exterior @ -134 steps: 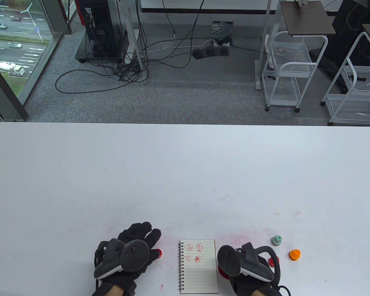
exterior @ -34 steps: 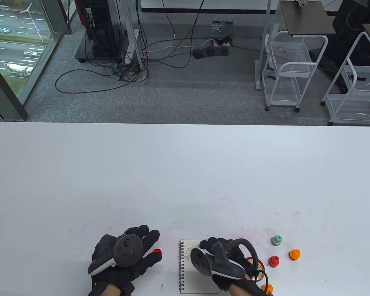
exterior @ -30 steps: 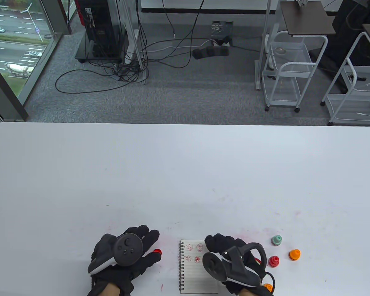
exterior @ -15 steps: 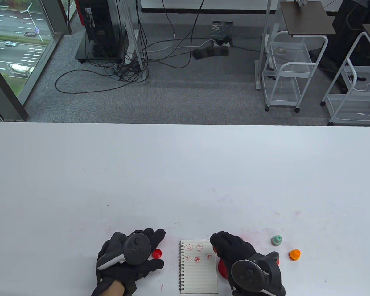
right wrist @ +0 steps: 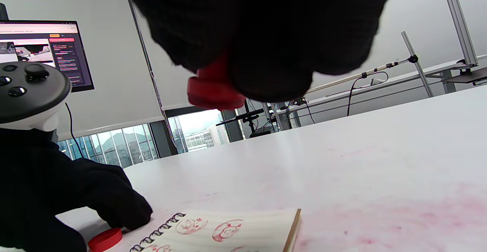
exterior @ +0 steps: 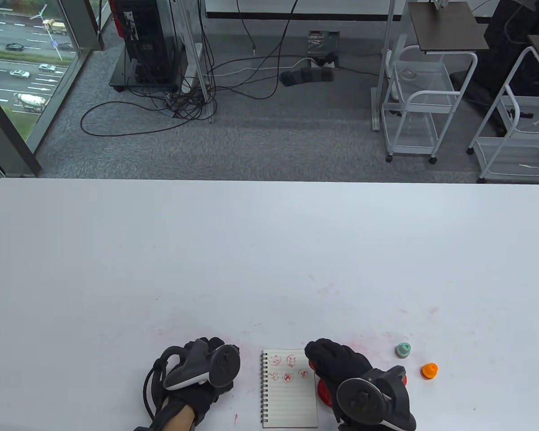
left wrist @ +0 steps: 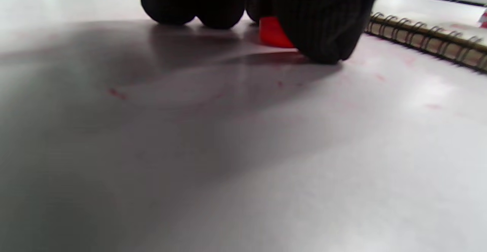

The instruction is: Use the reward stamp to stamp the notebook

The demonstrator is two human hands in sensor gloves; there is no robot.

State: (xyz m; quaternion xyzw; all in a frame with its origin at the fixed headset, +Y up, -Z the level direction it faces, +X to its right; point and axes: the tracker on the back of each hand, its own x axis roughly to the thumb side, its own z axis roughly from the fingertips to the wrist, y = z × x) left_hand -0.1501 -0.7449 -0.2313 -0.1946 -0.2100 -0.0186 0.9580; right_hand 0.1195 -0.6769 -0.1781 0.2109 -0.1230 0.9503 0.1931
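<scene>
White table (exterior: 269,251), pink ink smudges near the front edge. Notebook (exterior: 289,388) lies flat at front centre, spiral on its left, five red prints across the top lines. Right hand (exterior: 341,366) sits just off the notebook's right edge, fingers curled around the red stamp (right wrist: 215,88), which hangs clear of the table in the right wrist view; a red ink pad (exterior: 323,390) shows partly under that hand. Left hand (exterior: 206,375) rests left of the notebook, fingertips (left wrist: 319,35) down on the table around a small red cap (left wrist: 272,33); whether it actually pinches the cap, cannot tell. Green stamp (exterior: 403,349) and orange stamp (exterior: 429,371) stand apart to the right. Judgement: print looks made, stamp likely heading back for ink or rest. For another print, keep the face level, drop straight onto a bare line, no sliding, and steady the notebook with the left hand
</scene>
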